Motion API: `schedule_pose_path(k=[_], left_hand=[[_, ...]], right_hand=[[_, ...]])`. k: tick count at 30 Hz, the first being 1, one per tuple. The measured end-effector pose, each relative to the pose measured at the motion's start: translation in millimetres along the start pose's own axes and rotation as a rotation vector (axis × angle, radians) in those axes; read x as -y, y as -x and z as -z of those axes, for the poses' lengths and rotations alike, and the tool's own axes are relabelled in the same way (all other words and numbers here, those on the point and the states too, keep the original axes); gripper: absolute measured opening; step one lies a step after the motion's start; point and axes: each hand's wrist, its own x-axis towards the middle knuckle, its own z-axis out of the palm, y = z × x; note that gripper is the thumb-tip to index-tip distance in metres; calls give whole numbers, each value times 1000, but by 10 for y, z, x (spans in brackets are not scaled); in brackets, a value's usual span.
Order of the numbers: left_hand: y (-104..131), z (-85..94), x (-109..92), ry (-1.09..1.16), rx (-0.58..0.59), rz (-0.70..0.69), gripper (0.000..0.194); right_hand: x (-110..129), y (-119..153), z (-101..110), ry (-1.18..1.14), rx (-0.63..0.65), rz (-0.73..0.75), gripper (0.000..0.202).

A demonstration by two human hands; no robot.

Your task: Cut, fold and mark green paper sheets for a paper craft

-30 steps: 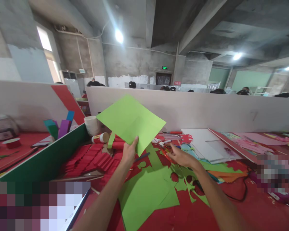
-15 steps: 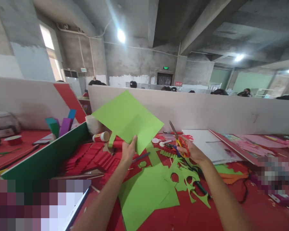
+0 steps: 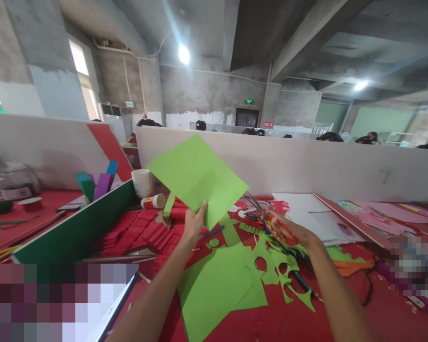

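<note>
A square sheet of green paper [image 3: 196,173] is held up by its lower corner in my left hand [image 3: 195,222], thumb on the near face. My right hand [image 3: 288,228] grips orange-handled scissors [image 3: 283,229], their blades pointing up and left toward the sheet's right corner, slightly parted. Below, more green sheets [image 3: 214,289] lie on the red table [image 3: 271,325]. Green offcuts with round holes [image 3: 271,266] are spread under my right hand. A small green paper disc [image 3: 213,243] rests near my left wrist.
Folded red paper strips [image 3: 131,232] lie left, beside a green divider [image 3: 82,218]. White paper cups [image 3: 141,183] and a glue bottle [image 3: 153,201] stand behind them. A white board [image 3: 299,209] lies at right, and a white partition [image 3: 306,161] runs along the back.
My right hand has turned the scissors so the blades tilt more to the left, closer to the sheet's right corner. The whole view has shifted slightly; the left hand keeps its hold.
</note>
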Motion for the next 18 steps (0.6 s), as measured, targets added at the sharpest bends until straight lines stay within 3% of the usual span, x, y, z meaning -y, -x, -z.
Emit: schedule_pose_path(k=[6, 11, 18], left_hand=[[-43, 22, 62, -89, 103, -59, 19], [-70, 36, 129, -208, 163, -117, 35], [-30, 20, 91, -206, 191, -148, 36]], right_hand=[[75, -4, -105, -49, 45, -61, 53], [46, -58, -155, -5, 108, -1, 56], [30, -135, -253, 41, 125, 70, 61]])
